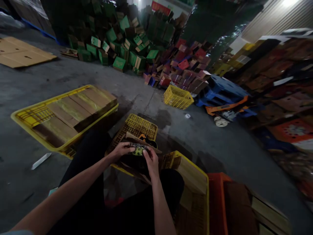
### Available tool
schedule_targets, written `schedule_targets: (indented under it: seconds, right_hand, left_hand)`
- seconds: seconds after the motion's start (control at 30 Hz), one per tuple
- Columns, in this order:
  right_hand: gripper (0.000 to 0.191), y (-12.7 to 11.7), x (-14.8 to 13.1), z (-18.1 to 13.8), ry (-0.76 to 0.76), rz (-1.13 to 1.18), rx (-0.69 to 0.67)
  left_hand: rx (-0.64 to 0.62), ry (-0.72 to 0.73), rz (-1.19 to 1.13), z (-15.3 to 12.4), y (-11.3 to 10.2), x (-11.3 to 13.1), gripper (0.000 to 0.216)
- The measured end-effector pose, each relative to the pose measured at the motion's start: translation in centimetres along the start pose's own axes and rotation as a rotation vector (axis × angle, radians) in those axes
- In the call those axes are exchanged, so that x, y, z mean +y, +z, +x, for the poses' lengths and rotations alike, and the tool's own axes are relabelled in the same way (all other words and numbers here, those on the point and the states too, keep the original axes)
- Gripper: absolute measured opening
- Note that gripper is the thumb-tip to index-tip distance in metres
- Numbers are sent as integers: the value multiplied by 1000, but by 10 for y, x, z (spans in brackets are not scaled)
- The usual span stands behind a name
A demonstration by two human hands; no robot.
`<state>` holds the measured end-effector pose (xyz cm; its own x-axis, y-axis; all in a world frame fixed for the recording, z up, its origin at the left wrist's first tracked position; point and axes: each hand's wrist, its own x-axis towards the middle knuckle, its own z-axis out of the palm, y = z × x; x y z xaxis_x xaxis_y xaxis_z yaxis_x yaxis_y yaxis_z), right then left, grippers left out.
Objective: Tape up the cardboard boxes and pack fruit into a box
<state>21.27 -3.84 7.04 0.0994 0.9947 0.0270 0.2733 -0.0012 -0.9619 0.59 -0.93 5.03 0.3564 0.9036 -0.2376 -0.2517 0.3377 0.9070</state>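
Observation:
Both my hands meet in front of my knees around a small yellow-green, dark-spotted packet (139, 150) with a shiny clear wrap. My left hand (122, 150) pinches its left end with thumb and fingers. The right end is gripped by my right hand (151, 158), thumb on top. Just beneath lies an open cardboard box (132, 137), its dark inside mostly hidden by my hands. It rests on a yellow plastic crate (144, 125). An orange and black object (146, 139) sits just behind the packet; its kind is unclear.
A long yellow crate (22, 114) with taped cartons (70, 109) stands at left. To my right are another yellow crate (193, 163) with cardboard and a red crate (216, 195). Farther off stand a small yellow crate (178, 98), a pallet jack (225, 112) and heaped green boxes (119, 63).

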Motion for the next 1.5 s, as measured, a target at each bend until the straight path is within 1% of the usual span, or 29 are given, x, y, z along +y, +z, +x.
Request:
schedule_targets:
  seconds: [0.13,0.3,0.37,0.6,0.77,0.9,1.0,1.07,1.17,1.27,1.37,1.43,1.5]
  right_hand:
    - [32,-3,-3,-2,-17,-18,-23]
    - [33,-7,-1,-2,-31,-33,51]
    - [32,-8,1,-1,-33,-30,70]
    - [30,-7,7,1,-36,58,90]
    - [27,-7,2,1,-34,78,100]
    - [26,-6,-1,1,-33,98,113]
    - [27,-5,5,2,-1,132,116]
    - [28,-6,12,3,53,177,127]
    - [31,-7,21,3,128,242,176]
    - [33,-9,23,2,118,227,204]
    - [36,-11,14,-1,37,130,158]
    - [37,-11,5,-3,-22,91,79]
    - [35,-11,-3,-5,-68,95,-7]
  left_hand:
    - [6,-66,31,-2,2,0,48]
    - [114,-78,-10,4,1,-8,48]
    - [134,-81,-29,7,0,-10,49]
    - [107,-13,-49,7,-1,-11,45]
    - [83,30,-71,6,0,-8,45]
    - [69,62,-45,3,3,-2,45]
    - [61,64,14,-1,4,2,46]
    - [32,59,33,-3,5,3,47]
    - [-36,46,2,-5,5,2,53]
    - [-49,52,-19,-5,4,-1,67]
    - [9,36,-80,-4,3,-3,69]
    - [34,23,-136,-4,1,-3,70]
    - [32,29,-170,-3,-1,-4,70]
